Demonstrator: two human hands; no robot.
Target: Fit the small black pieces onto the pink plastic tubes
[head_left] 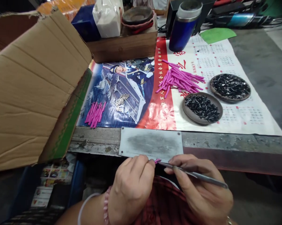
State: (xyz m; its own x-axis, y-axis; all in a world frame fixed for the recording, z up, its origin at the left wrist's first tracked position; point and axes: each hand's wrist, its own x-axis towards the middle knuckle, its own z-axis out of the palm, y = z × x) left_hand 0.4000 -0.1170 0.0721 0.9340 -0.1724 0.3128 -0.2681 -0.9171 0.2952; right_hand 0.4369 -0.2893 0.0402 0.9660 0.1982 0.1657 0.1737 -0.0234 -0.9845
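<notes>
My left hand [132, 184] is closed around a small pink piece [157, 161], whose tip sticks out past the fingers. Metal tweezers [201, 177] are pinched in my right hand [201, 187], their points touching or close to the pink tip. Just beyond both hands is a grey metal plate [151, 142] at the table edge. A small bundle of pink pieces [95, 114] lies on the left of the poster, near a cluster of tiny metal rings [122, 101]. A larger pink pile [179, 79] lies beside two round dishes of dark small parts, the nearer dish [202, 108] and the farther dish [230, 87].
An open cardboard box [33, 90] stands at the left. Behind the poster sit a wooden box [124, 48] and a blue tumbler [185, 28]. A green sheet [217, 35] and a dark tool with a blue band [242, 20] are at the back right.
</notes>
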